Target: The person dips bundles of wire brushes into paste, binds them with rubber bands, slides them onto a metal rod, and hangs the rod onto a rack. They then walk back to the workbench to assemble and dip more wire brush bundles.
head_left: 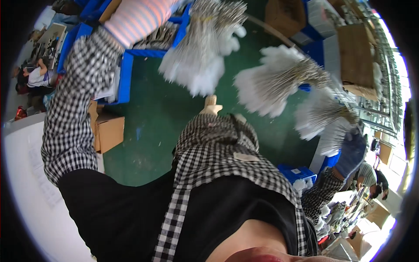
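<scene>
My left hand, in a pink and blue striped glove, reaches up past the blue crates at the upper left. Its fingers run out at the top edge, so their grip is hidden. Just right of it is a bundle of thin wire-stemmed brushes with fluffy white heads. At the far right, my right hand wears a blue-grey glove and sits beside the stems of another white brush bundle. Its fingers are too dark and small to make out. A further brush bundle fans out between them.
Blue crates and a cardboard box stand on the left. Open cartons and metal racking line the right. A white surface lies at the lower left. People sit farther off on both sides. The floor is green.
</scene>
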Demonstrator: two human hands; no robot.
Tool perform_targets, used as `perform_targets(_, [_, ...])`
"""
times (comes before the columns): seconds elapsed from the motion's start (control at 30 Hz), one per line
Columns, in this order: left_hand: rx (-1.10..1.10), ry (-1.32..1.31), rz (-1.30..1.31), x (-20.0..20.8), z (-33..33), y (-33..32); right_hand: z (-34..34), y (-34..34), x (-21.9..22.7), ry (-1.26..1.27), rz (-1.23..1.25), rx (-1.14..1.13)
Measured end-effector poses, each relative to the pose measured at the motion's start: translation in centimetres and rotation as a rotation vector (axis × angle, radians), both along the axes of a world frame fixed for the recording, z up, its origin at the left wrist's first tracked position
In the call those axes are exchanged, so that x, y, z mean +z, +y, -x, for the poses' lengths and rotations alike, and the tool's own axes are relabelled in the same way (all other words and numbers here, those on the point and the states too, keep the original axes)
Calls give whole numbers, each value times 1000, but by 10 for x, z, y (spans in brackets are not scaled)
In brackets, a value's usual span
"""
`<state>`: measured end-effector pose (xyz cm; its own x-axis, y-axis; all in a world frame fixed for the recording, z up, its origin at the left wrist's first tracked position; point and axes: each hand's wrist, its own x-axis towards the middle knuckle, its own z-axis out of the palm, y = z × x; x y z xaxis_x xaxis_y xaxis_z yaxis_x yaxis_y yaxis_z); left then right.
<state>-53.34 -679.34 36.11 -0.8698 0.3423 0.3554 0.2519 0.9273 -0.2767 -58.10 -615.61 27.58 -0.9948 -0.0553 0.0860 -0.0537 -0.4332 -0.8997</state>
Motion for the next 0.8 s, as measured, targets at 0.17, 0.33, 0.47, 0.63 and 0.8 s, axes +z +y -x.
perform_targets(0.17, [-175, -40, -3, -86, 2, -412, -78, -388, -56, -64, -72, -32])
perform_targets(0.33, [-171, -159, -162, -212, 86, -477, -13, -483, -122, -149, -36, -62])
perform_targets(0.47, [-127, -228, -106, -219, 381, -498, 282, -488, -136, -163, -74, -137])
perform_targets(0.63, [-200, -161, -106, -216, 846, -446, 742, -460, -147, -130, 28, -147])
perform_targets(0.8, [-128, -187, -109, -180, 1152, -345, 1068, -374, -137, -53, 31, -157])
